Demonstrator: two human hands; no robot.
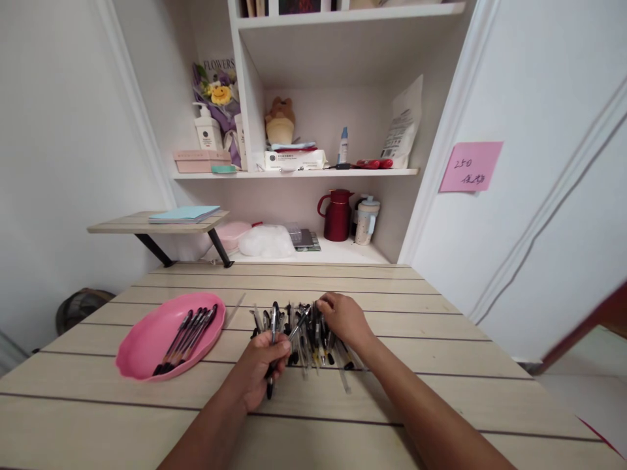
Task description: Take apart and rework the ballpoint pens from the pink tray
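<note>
A loose pile of black-capped pens (307, 339) lies on the wooden table (431, 339) in front of me. My left hand (257, 375) is closed around a black pen (272, 323) that stands up out of my fist. My right hand (343, 318) rests on the right side of the pile, its fingers curled over the pens; what they grip is hidden. To the left sits a pink oval tray (147, 339) with several black pens (189, 333) laid side by side in it.
A small raised shelf (122, 226) holding a blue notebook (183, 213) stands at the back left. Behind the table, wall shelves carry a red jug (337, 215), a cup, bottles and boxes. A pink sticky note (470, 166) hangs on the right wall.
</note>
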